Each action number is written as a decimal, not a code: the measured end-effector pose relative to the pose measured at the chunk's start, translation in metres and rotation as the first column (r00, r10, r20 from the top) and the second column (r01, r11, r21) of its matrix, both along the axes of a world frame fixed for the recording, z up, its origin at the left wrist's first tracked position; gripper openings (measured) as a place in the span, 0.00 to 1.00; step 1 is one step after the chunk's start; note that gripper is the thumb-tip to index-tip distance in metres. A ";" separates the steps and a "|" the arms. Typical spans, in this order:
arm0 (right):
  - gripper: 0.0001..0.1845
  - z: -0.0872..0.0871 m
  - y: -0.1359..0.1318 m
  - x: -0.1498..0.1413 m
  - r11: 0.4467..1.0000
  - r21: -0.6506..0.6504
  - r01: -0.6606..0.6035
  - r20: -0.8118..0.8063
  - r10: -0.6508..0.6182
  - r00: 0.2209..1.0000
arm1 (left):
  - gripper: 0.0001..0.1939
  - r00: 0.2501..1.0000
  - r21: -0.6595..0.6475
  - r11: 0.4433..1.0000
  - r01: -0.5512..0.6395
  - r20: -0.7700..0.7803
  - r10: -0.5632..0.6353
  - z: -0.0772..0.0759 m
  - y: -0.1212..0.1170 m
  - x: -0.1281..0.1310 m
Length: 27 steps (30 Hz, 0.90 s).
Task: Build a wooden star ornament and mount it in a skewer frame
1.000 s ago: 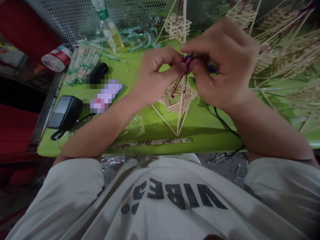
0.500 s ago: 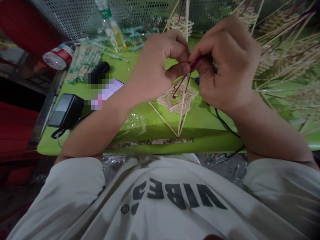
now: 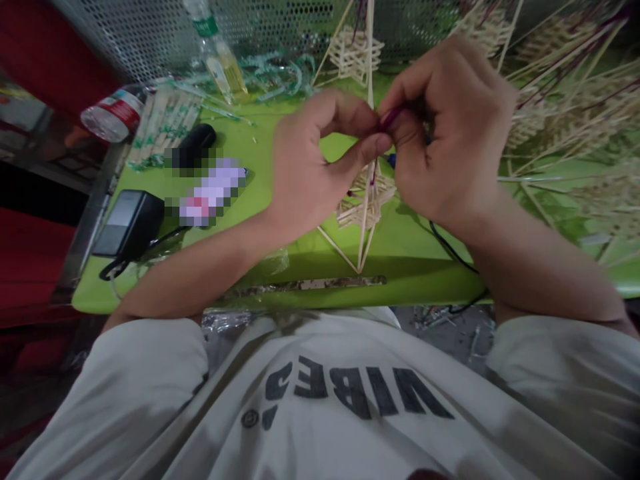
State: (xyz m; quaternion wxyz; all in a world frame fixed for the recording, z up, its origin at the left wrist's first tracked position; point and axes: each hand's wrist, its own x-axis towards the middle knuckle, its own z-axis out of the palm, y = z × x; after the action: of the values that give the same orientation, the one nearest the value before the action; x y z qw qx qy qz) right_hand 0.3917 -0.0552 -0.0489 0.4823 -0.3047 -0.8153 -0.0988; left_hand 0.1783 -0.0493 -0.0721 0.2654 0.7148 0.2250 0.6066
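Purple string (image 3: 393, 119) is pinched between the fingertips of my left hand (image 3: 327, 157) and my right hand (image 3: 450, 127), which meet above the table. Both hands are closed on it. Strands of the string run down to a woven star-shaped piece of thin pale sticks (image 3: 367, 207) lying below on the green table. Long sticks rise from that piece behind my fingers. My left hand and wrist hide part of its left side. A blue-tipped tool (image 3: 391, 160) shows only partly beside my right hand.
Several similar woven stick pieces (image 3: 613, 193) crowd the right; another (image 3: 353, 53) stands at the back. On the left are a black adapter (image 3: 129, 223), a phone (image 3: 215, 193), wrapped stick bundles (image 3: 163, 127) and bottles (image 3: 113, 117). A black cable (image 3: 453, 252) crosses the front edge.
My left hand has turned and dropped slightly, its thumb now stretched toward the right hand. The purple strands are drawn closer together at my fingertips, and less of the woven piece shows.
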 end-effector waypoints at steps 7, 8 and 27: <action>0.08 0.000 -0.008 -0.005 0.999 -0.044 -0.001 -0.087 -0.003 0.996 | 0.03 0.970 0.042 0.969 -0.243 0.008 0.243 -0.010 -0.007 0.008; 0.07 0.001 -0.009 -0.006 0.999 -0.052 -0.003 -0.101 -0.003 0.995 | 0.03 0.960 0.028 0.960 -0.279 -0.012 0.279 -0.011 -0.008 0.008; 0.32 0.005 0.034 0.017 0.661 -0.556 -0.504 -0.408 0.311 0.859 | 0.11 0.962 0.049 0.971 0.235 0.133 -0.240 -0.039 0.043 0.003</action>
State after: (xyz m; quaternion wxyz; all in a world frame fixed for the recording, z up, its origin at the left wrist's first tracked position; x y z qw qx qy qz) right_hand 0.4089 -0.0214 -0.0436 0.4660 -0.2696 -0.7697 0.3431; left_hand 0.1818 -0.0067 -0.1115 0.3394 0.6971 0.1088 0.6221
